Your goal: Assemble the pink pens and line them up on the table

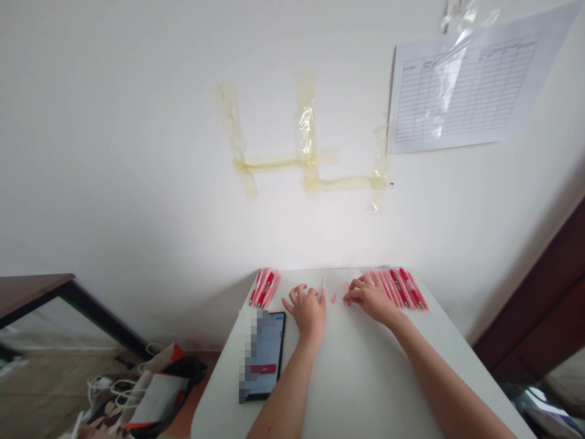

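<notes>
While my right hand (369, 299) pinches a pink pen part (347, 286) on the white table (356, 372), my left hand (309, 312) curls loosely, thumb beside a white-tipped stick (324, 283); whether it grips, I can't tell. A pink scrap (333, 298) lies between.

Free room: tabletop (356, 378) between forearms (290, 381). In way: phone (268, 353) left, pen row (398, 286) right, wall (150, 183) behind.
</notes>
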A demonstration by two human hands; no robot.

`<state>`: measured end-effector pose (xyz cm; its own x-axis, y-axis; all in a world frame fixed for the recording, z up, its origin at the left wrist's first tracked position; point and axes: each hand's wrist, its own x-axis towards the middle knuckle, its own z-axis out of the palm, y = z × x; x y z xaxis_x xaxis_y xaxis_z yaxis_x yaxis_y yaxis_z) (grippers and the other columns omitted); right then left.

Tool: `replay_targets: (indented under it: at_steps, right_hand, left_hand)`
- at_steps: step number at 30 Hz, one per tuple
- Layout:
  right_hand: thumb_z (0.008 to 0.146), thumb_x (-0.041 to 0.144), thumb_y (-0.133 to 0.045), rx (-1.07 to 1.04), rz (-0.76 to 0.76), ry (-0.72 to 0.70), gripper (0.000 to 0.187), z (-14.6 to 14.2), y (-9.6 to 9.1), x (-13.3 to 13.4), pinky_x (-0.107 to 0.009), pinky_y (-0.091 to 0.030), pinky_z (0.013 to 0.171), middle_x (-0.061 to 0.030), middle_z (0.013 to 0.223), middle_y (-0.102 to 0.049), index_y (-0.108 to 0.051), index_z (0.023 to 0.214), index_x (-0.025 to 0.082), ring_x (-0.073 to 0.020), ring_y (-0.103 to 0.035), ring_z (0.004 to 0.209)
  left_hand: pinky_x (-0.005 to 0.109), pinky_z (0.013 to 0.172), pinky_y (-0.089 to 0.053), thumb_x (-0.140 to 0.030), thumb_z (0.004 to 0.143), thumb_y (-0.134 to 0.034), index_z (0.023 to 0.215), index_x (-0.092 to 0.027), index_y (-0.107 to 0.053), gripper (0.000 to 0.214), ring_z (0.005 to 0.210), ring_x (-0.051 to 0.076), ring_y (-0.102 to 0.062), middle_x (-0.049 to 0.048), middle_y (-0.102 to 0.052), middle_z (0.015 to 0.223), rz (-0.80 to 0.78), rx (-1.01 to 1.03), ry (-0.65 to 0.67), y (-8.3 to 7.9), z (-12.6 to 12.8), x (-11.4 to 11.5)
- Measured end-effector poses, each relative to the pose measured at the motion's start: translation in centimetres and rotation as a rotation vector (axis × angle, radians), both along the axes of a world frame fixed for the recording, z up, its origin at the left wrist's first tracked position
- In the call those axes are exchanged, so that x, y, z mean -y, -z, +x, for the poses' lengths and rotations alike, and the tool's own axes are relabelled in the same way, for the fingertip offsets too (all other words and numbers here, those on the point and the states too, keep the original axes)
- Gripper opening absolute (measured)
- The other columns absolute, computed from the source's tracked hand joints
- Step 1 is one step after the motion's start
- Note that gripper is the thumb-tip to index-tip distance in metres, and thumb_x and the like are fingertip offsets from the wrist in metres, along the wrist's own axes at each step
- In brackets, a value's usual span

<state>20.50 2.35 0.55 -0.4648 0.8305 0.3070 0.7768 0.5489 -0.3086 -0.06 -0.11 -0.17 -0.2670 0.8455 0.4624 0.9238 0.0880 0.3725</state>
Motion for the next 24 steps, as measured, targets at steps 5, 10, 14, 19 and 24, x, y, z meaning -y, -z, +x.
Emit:
replay_targets:
  at_steps: [5,10,14,19,24]
  right_hand:
    - [0.096,0.024,-0.056,0.018,0.032,0.013,0.024,0.06,0.01,0.04,-0.068,-0.016,0.115,-0.0042,0.106,-0.068,-0.077,0.101,0.036,-0.0279,-0.053,0.11]
    - [0.095,0.024,-0.057,0.015,0.023,0.01,0.021,-0.02,-0.19,0.24,-0.066,-0.022,0.114,-0.0044,0.106,-0.069,-0.075,0.1,0.033,-0.0273,-0.054,0.109]
    - [0.096,0.024,-0.056,0.017,0.012,0.008,0.022,-0.09,-0.38,0.34,-0.064,-0.023,0.113,-0.0038,0.107,-0.069,-0.075,0.1,0.033,-0.027,-0.054,0.109]
    - [0.098,0.025,-0.051,0.019,-0.013,0.013,0.026,-0.14,-0.57,0.39,-0.06,-0.027,0.112,-0.004,0.107,-0.069,-0.076,0.099,0.032,-0.0261,-0.054,0.109]
    - [0.099,0.025,-0.047,0.02,-0.034,0.004,0.03,-0.23,-0.73,0.46,-0.058,-0.028,0.111,-0.0056,0.105,-0.07,-0.076,0.102,0.031,-0.0265,-0.053,0.11]
  left_hand:
    - [0.065,0.114,-0.023,-0.041,0.091,-0.057,0.09,-0.026,-0.078,0.026,0.123,0.031,-0.047,0.0091,-0.063,0.123,0.001,0.001,0.002,0.14,0.01,-0.05]
    - [0.066,0.114,-0.023,-0.042,0.091,-0.056,0.088,-0.026,-0.078,0.027,0.123,0.031,-0.047,0.0089,-0.063,0.123,0.001,0.004,0.002,0.1,0.03,0.01]
    - [0.066,0.113,-0.023,-0.042,0.091,-0.055,0.087,-0.025,-0.078,0.029,0.123,0.031,-0.047,0.0092,-0.063,0.124,-0.009,0.007,0.002,-0.06,0.11,0.11]
    - [0.066,0.113,-0.023,-0.044,0.09,-0.055,0.082,-0.024,-0.078,0.031,0.123,0.032,-0.047,0.0099,-0.063,0.124,-0.032,0.012,0.004,-0.25,0.22,0.1]
    - [0.066,0.114,-0.022,-0.043,0.089,-0.055,0.08,-0.024,-0.078,0.032,0.123,0.032,-0.047,0.0103,-0.063,0.126,-0.053,0.017,0.021,-0.29,0.3,0.12]
